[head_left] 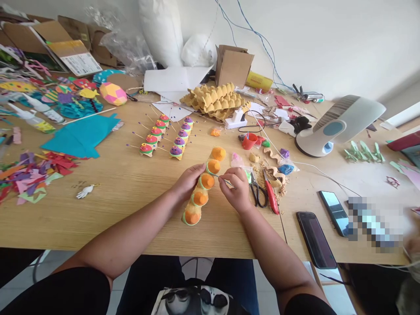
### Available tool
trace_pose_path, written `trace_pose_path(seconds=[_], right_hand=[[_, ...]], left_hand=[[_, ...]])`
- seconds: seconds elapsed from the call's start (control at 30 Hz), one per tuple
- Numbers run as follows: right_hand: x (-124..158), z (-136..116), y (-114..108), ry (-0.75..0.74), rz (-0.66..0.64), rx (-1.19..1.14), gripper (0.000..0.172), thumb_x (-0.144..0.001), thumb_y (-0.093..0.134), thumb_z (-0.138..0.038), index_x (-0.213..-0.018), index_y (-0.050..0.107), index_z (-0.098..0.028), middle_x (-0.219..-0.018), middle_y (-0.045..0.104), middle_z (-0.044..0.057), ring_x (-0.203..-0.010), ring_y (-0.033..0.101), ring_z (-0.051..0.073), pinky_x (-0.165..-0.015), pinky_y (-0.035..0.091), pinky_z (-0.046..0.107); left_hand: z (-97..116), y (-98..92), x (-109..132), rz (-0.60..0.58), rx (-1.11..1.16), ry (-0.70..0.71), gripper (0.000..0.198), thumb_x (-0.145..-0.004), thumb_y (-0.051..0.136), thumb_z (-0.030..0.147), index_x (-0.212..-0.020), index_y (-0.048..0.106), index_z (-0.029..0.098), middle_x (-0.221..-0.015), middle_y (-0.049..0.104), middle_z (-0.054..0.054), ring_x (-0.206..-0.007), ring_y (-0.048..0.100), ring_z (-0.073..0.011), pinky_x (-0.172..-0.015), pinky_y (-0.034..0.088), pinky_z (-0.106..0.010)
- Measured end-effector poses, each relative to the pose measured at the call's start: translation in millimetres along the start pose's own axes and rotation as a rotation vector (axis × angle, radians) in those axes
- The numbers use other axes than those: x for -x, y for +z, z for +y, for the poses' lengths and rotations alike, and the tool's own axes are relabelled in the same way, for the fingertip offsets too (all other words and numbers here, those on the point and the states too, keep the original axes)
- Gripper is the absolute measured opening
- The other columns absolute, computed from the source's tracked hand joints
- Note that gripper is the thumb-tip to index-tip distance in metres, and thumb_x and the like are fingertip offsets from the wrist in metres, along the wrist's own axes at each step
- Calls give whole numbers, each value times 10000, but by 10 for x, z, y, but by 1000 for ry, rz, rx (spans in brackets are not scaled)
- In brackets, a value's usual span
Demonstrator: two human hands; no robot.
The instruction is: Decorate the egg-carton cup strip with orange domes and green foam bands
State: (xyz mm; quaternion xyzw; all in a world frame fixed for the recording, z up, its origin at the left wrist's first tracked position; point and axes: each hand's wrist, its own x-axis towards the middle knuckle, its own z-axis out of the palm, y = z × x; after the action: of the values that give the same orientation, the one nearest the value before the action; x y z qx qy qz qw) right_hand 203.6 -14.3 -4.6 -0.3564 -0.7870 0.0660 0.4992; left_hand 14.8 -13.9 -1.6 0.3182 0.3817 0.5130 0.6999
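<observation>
A strip of egg carton (200, 198) with several orange-topped bumps and light green rims stands out in front of me, slanting away. My left hand (189, 180) grips its left side near the far end. In my right hand (236, 188) a thin, dark stick (216, 176) is pinched, its tip at the edge of a middle bump. What kind of tool it is I cannot make out. Black-handled scissors (258, 192) and a red utility knife (271, 197) lie just right of that hand.
Farther back stand a red-and-green carton strip (151, 140) and a purple one (179, 141), both with pins sticking out. Paper scraps (36, 175) lie left, phones (316, 238) right. A white fan (334, 127), a red cup (249, 141) and stacked yellow egg trays (215, 100) stand behind.
</observation>
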Motion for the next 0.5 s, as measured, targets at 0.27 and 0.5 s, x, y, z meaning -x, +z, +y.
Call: trace_pose_path(seconds=[0.27, 0.5], right_hand=[[1, 9, 5, -14, -3, 1, 62, -903, 686, -203, -895, 678, -265, -909, 666, 41, -851, 630, 207, -778, 478, 401], [-2, 9, 8, 25, 10, 59, 62, -911, 678, -217, -864, 672, -258, -915, 670, 44, -853, 620, 210, -781, 462, 405]], left_hand=[[-10, 43, 12, 37, 13, 64, 347, -742, 839, 510, -771, 717, 186, -667, 655, -12, -606, 581, -145, -591, 455, -257], [-44, 23, -5, 28, 26, 68, 372, -714, 860, 505, -777, 709, 171, -649, 650, 4, -592, 583, -120, -570, 443, -232]])
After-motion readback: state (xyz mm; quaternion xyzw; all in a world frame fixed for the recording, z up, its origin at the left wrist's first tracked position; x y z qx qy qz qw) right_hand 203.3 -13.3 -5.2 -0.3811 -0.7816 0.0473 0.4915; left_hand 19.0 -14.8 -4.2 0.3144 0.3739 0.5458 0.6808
